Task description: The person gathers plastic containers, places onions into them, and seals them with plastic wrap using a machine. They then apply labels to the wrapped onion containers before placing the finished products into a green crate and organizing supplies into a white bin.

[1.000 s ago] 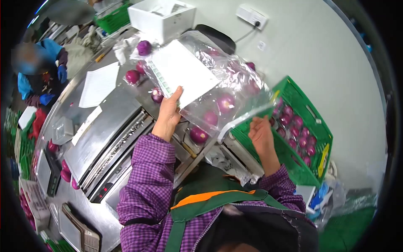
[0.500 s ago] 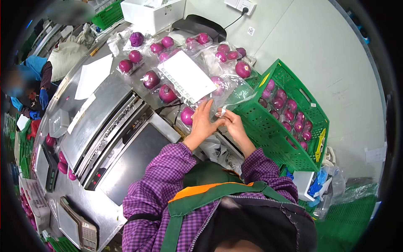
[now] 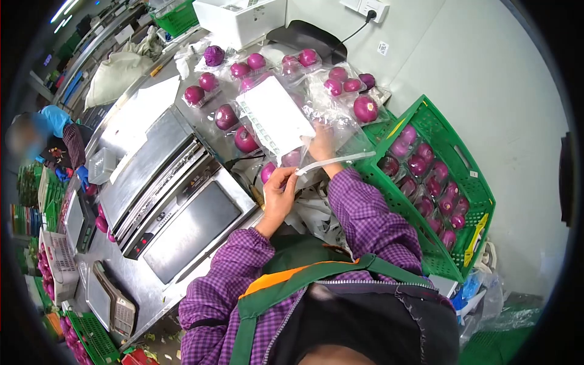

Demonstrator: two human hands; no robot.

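Left hand: my left hand (image 3: 279, 198) has thumb and fingers pinched on one end of the white edge strip (image 3: 350, 159) of the clear plastic bag (image 3: 354, 141)
Right hand: my right hand (image 3: 322, 143) reaches past that strip, which crosses in front of my wrist; the fingertips are beside the white sheet (image 3: 277, 112), partly obscured, and I cannot tell whether they grip it
Bag position: in front of me, over the near part of the spread of wrapped onions, its strip side towards me
Sheet: lies at a slant within the bag's outline, printed in green along its left margin
Onions: purple, in clear wrap, beyond and beside the bag; one large onion (image 3: 365, 108) sits near the crate
Green crate: the green crate (image 3: 394, 196) stands to my right, tilted, holding wrapped onions (image 3: 446, 205)
Machine: the steel machine (image 3: 191, 231) with a dark plate is to my left
Co-worker: a person in blue gloves (image 3: 83, 176), far left
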